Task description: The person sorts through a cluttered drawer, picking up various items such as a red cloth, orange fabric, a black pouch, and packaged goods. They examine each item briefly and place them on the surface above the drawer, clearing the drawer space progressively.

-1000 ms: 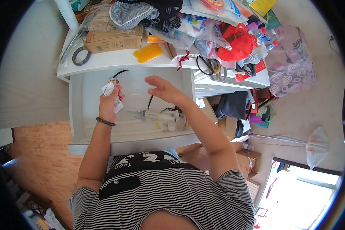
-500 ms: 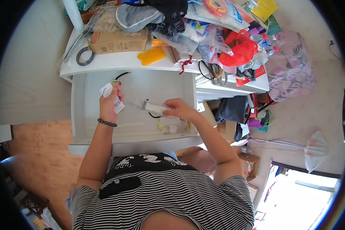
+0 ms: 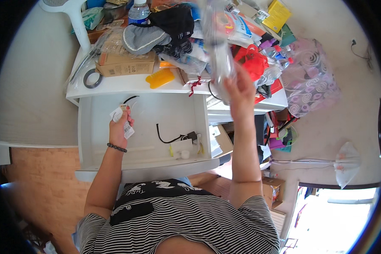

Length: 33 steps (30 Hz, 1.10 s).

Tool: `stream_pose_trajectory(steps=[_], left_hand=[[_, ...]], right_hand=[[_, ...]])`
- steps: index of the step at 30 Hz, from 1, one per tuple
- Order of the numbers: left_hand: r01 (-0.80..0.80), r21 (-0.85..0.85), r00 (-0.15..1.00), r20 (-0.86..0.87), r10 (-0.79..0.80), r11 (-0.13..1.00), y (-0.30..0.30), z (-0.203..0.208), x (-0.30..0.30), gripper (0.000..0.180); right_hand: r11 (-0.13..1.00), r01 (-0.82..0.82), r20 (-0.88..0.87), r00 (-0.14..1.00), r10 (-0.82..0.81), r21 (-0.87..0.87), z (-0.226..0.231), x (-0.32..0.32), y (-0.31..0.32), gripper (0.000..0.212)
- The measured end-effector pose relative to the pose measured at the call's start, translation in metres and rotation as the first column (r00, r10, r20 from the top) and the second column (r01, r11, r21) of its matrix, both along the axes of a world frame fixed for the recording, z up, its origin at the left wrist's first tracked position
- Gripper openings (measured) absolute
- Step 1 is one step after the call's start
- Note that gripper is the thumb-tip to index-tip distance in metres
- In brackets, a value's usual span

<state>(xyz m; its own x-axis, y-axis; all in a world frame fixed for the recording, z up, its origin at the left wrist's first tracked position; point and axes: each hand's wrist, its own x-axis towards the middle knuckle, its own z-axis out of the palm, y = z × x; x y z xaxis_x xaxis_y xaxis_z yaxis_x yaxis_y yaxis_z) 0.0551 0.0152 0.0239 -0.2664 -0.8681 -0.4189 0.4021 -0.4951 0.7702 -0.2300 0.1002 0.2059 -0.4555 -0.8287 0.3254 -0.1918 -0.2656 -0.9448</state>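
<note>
Left grip [image 3: 120, 127], over the left part of the open white rectangular drawer [image 3: 178, 111]: closed on flat white paper tags [image 3: 128, 130]; at the wrist, a dark beaded bracelet [image 3: 117, 147]. Right grip [image 3: 241, 93], beyond the drawer's far right corner: grasping a long clear plastic cylinder [image 3: 221, 59], blurred, upper end pointing away from the drawer. Inside the drawer, near right: thin black cable [image 3: 161, 137]; dark square block [image 3: 192, 136], at the cable's end; small white round piece [image 3: 184, 154]; slim yellow strip [image 3: 171, 150]. On the white desk [image 3: 122, 86], just beyond the drawer: flat orange-yellow wavy-edged piece [image 3: 160, 78]; brown cardboard box [image 3: 127, 64]; dark grey ring-shaped tape roll [image 3: 87, 79]. Beyond the drawer, farther right: crumpled red bag [image 3: 254, 63].
</note>
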Motion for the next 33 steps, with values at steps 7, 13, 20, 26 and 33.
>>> stream_pose_trajectory(steps=[7, 13, 20, 26, 33], left_hand=[[0.042, -0.081, 0.999, 0.004, -0.042, 0.996, 0.000, -0.003, -0.001, 0.016], [0.039, -0.071, 0.999, 0.010, -0.038, 0.997, 0.001, -0.003, 0.003, 0.017], [0.035, -0.050, 0.999, 0.020, -0.034, 0.998, 0.001, -0.001, 0.004, 0.015], [0.055, -0.051, 0.998, 0.011, -0.054, 0.997, 0.000, -0.004, 0.002, 0.014], [0.062, -0.044, 0.998, 0.005, -0.062, 0.997, 0.001, -0.004, 0.002, 0.015]], right_hand=[[0.788, 0.377, -0.603, 0.508, -0.616, -0.487, 0.059, -0.030, -0.120, 0.043], [0.908, 0.376, -0.958, 0.137, -0.252, -0.185, 0.007, -0.009, -0.175, 0.046], [0.955, 0.197, -0.939, 0.222, -0.262, -0.220, 0.029, 0.001, -0.132, 0.046], [0.965, 0.040, -0.947, 0.188, -0.262, -0.259, -0.003, -0.015, -0.099, 0.040], [0.782, 0.012, -0.751, 0.290, 0.594, 0.623, -0.096, 0.015, 0.014, 0.013]])
